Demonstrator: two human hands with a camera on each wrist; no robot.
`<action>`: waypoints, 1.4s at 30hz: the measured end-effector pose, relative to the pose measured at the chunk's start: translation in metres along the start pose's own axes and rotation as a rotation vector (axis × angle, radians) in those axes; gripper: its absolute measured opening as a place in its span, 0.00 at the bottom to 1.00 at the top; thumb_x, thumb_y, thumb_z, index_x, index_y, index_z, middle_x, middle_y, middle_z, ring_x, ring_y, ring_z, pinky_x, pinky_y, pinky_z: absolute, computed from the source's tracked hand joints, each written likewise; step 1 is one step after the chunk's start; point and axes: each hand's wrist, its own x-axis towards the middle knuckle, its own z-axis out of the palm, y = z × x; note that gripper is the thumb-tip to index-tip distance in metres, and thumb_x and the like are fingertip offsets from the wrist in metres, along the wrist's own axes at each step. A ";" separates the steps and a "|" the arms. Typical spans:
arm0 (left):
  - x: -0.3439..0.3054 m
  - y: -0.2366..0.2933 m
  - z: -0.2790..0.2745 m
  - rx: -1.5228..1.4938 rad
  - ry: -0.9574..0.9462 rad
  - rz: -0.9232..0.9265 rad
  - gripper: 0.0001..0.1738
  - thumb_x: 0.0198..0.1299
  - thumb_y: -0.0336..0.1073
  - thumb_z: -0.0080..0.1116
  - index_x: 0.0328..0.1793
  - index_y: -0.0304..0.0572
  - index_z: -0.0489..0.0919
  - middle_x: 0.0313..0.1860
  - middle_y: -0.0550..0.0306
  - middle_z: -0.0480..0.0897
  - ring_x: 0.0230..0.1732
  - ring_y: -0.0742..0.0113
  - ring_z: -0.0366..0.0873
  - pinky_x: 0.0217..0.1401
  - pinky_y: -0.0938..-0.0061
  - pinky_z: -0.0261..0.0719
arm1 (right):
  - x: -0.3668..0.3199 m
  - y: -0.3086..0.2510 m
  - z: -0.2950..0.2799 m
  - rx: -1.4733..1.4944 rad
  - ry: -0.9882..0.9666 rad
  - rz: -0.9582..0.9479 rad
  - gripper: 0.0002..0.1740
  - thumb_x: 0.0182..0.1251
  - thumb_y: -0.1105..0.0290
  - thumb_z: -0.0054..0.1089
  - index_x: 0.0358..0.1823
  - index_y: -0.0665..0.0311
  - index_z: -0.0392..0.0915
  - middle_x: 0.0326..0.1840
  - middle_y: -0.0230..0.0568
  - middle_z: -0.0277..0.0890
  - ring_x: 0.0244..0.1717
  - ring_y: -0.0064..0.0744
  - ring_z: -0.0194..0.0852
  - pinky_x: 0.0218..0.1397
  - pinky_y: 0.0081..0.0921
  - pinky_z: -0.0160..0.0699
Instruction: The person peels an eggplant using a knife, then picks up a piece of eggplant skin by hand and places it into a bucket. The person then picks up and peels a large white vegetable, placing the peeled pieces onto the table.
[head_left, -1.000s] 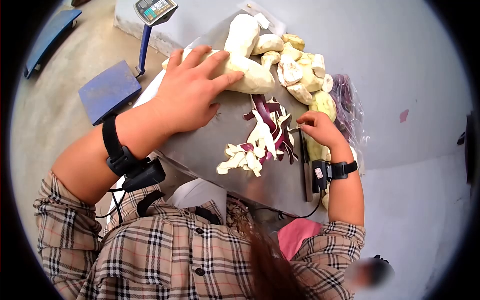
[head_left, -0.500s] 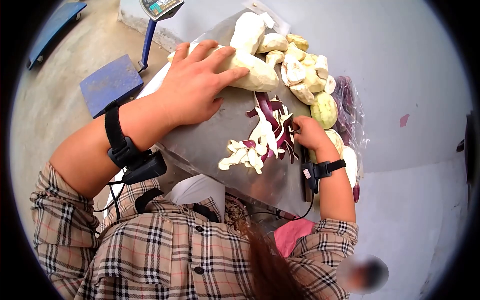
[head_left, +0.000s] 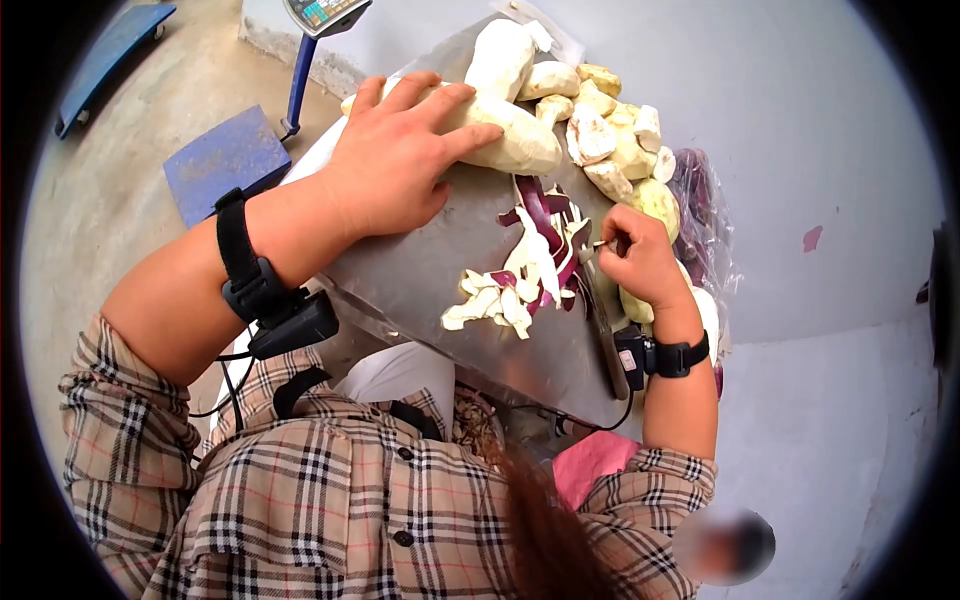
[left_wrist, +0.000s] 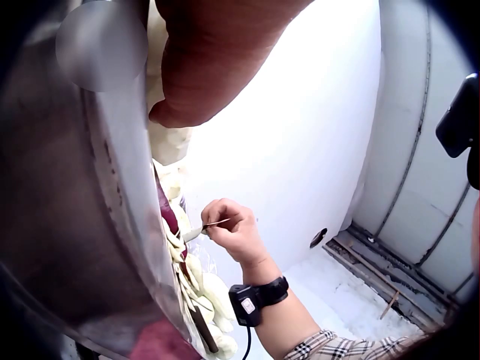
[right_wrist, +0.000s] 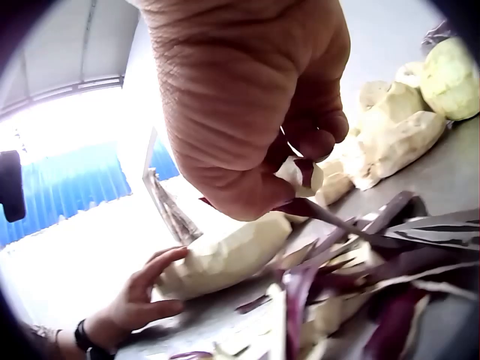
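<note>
A large peeled, pale eggplant (head_left: pixel 515 140) lies across the far left of the metal table (head_left: pixel 385 285). My left hand (head_left: pixel 395 160) rests on it with fingers spread over the top and thumb held apart. At the right of a heap of purple and white eggplant peelings (head_left: pixel 530 260), my right hand (head_left: pixel 640 255) pinches a small piece of peel (right_wrist: pixel 304 176), white with a purple edge, between thumb and fingers. Beneath that hand a knife (head_left: pixel 606 345) lies along the heap's right side, partly covered by peelings.
Several peeled eggplants and pale chunks (head_left: pixel 610 130) are piled at the far right. Behind them sits a clear plastic bag (head_left: pixel 700 205) of purple eggplants. A blue platform scale (head_left: pixel 225 160) stands on the floor to the left, beside a blue cart (head_left: pixel 110 65).
My right hand reached left into the peelings, then drew back right and up with a piece of peel pinched. The left hand has stayed on the peeled eggplant.
</note>
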 end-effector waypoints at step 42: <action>0.015 -0.018 0.017 -0.001 0.107 0.081 0.27 0.49 0.39 0.61 0.60 0.60 0.79 0.58 0.54 0.76 0.62 0.52 0.69 0.57 0.51 0.66 | -0.021 -0.096 0.121 -0.037 0.287 -0.241 0.21 0.52 0.66 0.71 0.46 0.64 0.75 0.50 0.48 0.73 0.52 0.54 0.70 0.57 0.44 0.70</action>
